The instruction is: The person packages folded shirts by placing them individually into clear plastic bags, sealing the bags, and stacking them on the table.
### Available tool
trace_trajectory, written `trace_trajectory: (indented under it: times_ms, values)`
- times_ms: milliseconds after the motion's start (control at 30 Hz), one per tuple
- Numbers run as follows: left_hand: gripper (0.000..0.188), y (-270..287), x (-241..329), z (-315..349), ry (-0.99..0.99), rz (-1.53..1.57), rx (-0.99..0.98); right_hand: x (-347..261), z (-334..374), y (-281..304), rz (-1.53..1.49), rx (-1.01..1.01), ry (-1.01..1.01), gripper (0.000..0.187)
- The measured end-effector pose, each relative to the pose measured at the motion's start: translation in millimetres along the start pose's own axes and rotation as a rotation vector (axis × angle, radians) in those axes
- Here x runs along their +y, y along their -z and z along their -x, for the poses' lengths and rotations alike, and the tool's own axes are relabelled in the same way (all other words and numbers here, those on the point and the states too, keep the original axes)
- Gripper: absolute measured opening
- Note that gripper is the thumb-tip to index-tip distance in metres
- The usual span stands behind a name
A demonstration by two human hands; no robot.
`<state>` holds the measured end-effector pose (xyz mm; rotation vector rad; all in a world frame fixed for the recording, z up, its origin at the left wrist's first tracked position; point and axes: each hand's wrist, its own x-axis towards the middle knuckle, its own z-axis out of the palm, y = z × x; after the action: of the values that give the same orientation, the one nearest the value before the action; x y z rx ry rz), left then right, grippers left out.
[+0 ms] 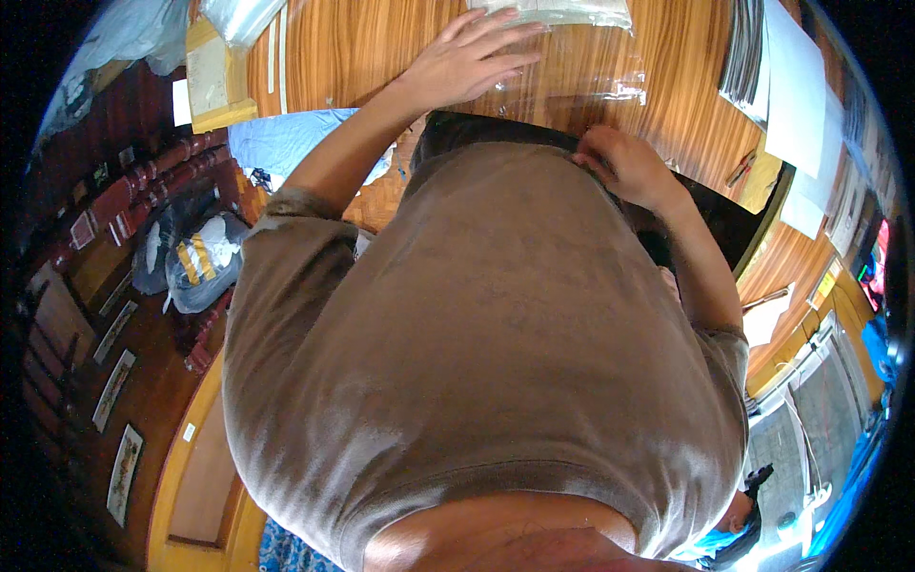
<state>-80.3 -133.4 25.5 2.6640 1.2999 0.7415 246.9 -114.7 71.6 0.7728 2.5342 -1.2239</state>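
Note:
My left hand (474, 62) lies on the striped wooden tabletop (334, 52) with its fingers spread, holding nothing. Just beyond its fingertips is a pale, flat packet in clear plastic (572, 11). Shiny clear film (620, 92) lies on the wood to the right of the hand. Close to my body, my right hand (624, 167) is curled at the table's near edge, by the hem of my brown shirt. Its fingers are bent inward, and whatever they may hold is hidden. A dark open space, like a drawer (729, 224), shows below that edge.
White sheets (796, 105) and a stack of grey strips (743, 57) lie at the right. A small pen-like tool (742, 170) is near the edge. Blue cloth (295, 143) hangs at left, above plastic bags (202, 262) on the floor. Another person (739, 515) is at lower right.

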Motion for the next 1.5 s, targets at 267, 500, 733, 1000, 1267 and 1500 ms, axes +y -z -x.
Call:
trace_trajectory:
  times_ms: [267,500,733,1000,1267,1500]
  values:
    - [0.031,2,39,72,0.278,0.225,0.158,-7,-97,-18,-0.013,0.509,0.285,0.028]
    - [0.024,-15,52,77,0.325,0.166,0.182,8,-103,-28,-0.018,0.464,0.3,0.023]
    - [0.018,-17,64,70,0.367,0.143,0.186,4,-102,-27,-0.02,0.523,0.335,0.021]
    - [0.02,-16,77,88,0.544,0.258,0.281,5,-103,-29,-0.029,0.495,0.321,0.019]
    - [0.036,77,96,99,1.063,0.111,-1.254,24,-41,10,0.153,0.663,0.345,0.055]
    - [0.06,-7,60,24,0.268,-0.092,-0.18,85,-1,42,0.271,0.422,0.166,0.102]
